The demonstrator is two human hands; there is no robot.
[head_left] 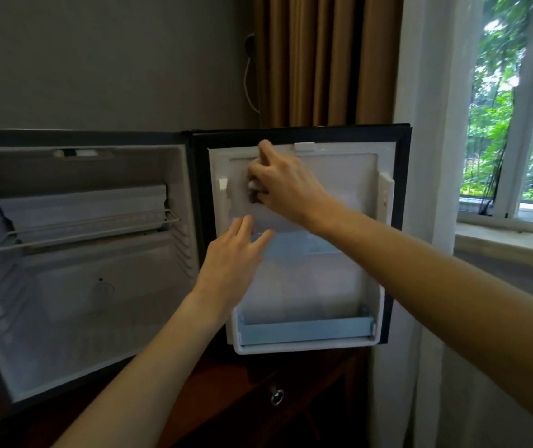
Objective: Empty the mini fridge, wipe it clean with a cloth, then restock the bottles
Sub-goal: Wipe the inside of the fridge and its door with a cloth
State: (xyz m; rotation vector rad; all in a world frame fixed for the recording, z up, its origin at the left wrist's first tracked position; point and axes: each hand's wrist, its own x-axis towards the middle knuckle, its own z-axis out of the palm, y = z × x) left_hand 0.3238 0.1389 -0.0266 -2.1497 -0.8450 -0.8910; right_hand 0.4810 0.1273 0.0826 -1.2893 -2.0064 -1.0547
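Observation:
The mini fridge point(64, 302) stands open with no bottles in it; only a wire shelf point(87, 226) sits across the upper part of its cavity. Its door point(339, 189) is swung out to the right, showing a white liner and a blue lower door shelf point(307, 331). My right hand point(284, 185) presses a small white cloth point(254, 185) against the liner's upper left. My left hand point(233, 263) rests with fingers apart on the middle blue door shelf point(310, 244). No bottles are in view.
The fridge sits on a dark wooden cabinet point(226, 399) with a metal fitting point(276, 396) on its front. Brown curtains point(323, 59) hang behind the door, a sheer white curtain point(420, 92) and a window sill point(511, 231) lie to the right. A cable point(247, 79) runs down the wall.

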